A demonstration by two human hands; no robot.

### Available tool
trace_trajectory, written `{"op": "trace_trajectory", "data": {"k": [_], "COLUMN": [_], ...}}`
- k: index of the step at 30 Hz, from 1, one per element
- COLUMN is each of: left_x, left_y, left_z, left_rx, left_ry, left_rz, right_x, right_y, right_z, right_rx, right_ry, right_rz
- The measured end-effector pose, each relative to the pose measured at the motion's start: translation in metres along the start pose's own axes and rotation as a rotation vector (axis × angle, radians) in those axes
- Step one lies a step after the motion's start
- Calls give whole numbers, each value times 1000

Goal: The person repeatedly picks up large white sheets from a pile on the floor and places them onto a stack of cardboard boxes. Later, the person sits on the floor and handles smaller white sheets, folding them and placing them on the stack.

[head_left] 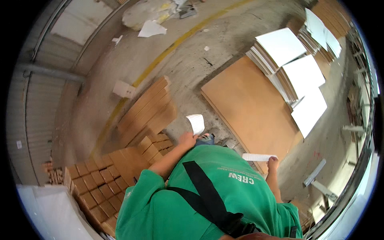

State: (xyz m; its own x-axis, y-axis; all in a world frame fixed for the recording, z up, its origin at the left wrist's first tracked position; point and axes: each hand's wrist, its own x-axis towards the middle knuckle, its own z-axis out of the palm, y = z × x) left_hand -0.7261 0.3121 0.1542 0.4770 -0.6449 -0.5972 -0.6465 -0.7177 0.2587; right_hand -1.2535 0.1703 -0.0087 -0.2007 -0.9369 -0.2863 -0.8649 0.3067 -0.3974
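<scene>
My left hand (187, 139) is closed on a white printed paper sheet (196, 123), which curls up in front of my body. Out to the right, my right hand (273, 163) pinches the end of another white printed strip of paper (258, 157). That strip reaches from my fingers toward my green shirt, over the near end of a stack of large brown boards (248, 96). The print on both papers is too small to make out.
Stacked white panels (282, 46) lie on the far right side of the brown boards. To my left are flat brown cardboard pieces (148, 106) and a stack of small brown cartons (96, 180). A yellow line (172, 48) crosses the concrete floor. A metal frame (320, 186) stands right.
</scene>
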Motion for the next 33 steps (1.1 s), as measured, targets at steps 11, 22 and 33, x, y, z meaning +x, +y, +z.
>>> {"op": "trace_trajectory", "data": {"k": [11, 22, 33], "left_x": [23, 140, 286], "left_y": [-69, -167, -210], "left_z": [20, -45, -98], "left_rx": [-429, -845, -721], "left_ry": [166, -31, -42], "left_rz": [88, 90, -356], "right_x": [82, 92, 262], "right_y": [-228, -434, -664], "right_z": [62, 74, 169], "right_rx": [61, 62, -734], "right_ry": [-385, -451, -413], "right_rz": [-299, -358, -674]}}
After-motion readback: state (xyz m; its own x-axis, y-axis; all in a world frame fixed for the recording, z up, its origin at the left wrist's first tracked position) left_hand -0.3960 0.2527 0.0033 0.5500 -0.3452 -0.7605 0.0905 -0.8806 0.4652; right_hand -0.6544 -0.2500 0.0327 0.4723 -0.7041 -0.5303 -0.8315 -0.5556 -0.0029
